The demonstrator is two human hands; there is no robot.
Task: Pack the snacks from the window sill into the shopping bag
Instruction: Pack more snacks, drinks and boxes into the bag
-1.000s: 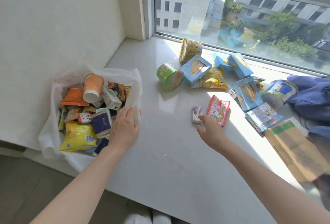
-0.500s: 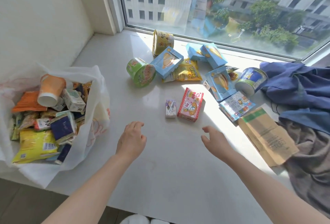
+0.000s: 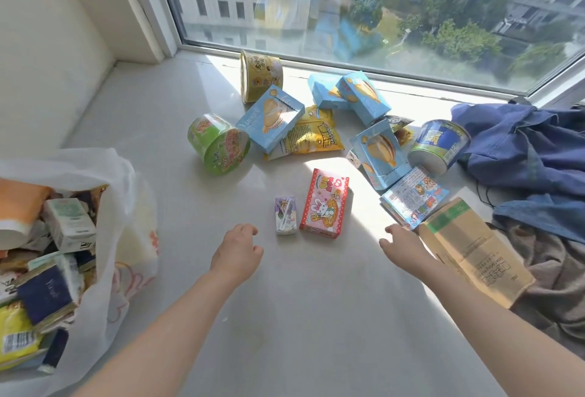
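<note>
- Snacks wait in a loose heap on the window sill (image 3: 316, 317), across the upper middle of the frame: blue boxes (image 3: 269, 118), a yellow packet (image 3: 311, 135), and three tubs, one green (image 3: 217, 143), one yellow (image 3: 259, 75) and one blue (image 3: 440, 145).
- Shopping bag (image 3: 120, 216) sits at the lower left edge, mouth open, already crowded with boxes and packets, so a good share of the packing looks done.
- Pink box (image 3: 324, 203) and a small purple carton (image 3: 286, 215) lie side by side in the centre, apart from the heap and nearest the hands.
- Left hand (image 3: 239, 254) hovers just below and left of the carton, fingers loosely curled, its grip released and holding nothing.
- Right hand (image 3: 408, 251) reaches at the lower right, beside a brown cardboard piece (image 3: 474, 254), grip likewise released and empty.
- Step in hand, as I judge it: reaching for the next items. The next move calls for closing on the carton and pink box, then carrying them left to the bag's mouth.
</note>
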